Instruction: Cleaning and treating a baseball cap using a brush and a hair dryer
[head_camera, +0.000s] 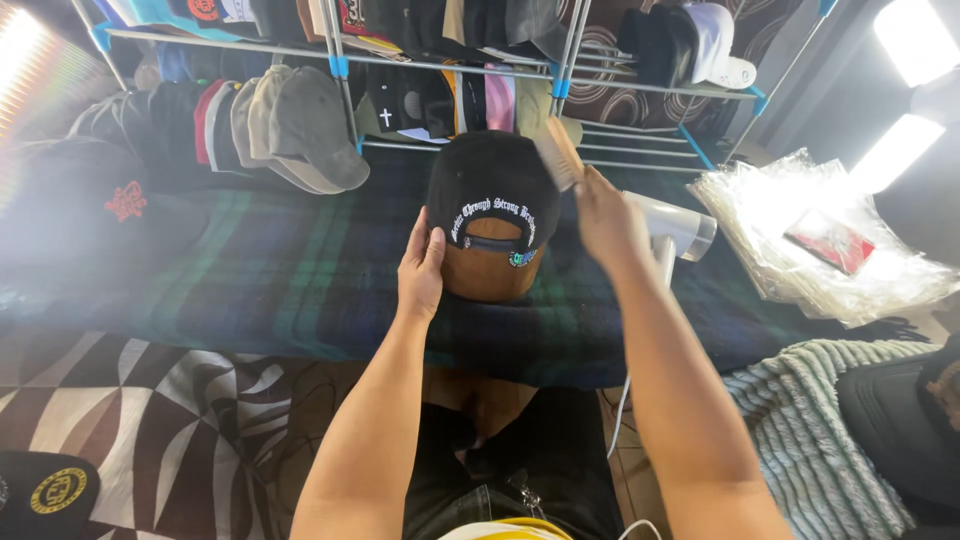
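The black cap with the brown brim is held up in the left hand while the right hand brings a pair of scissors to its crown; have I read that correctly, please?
Not quite. The right hand holds a wooden brush, not scissors, against the crown. The rest stands: the left hand holds up the black cap with the brown brim. The head view shows this.

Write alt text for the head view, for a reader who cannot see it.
The left hand holds up a black cap with a brown brim while the right hand presses a wooden brush to its crown, above a dark plaid cloth.
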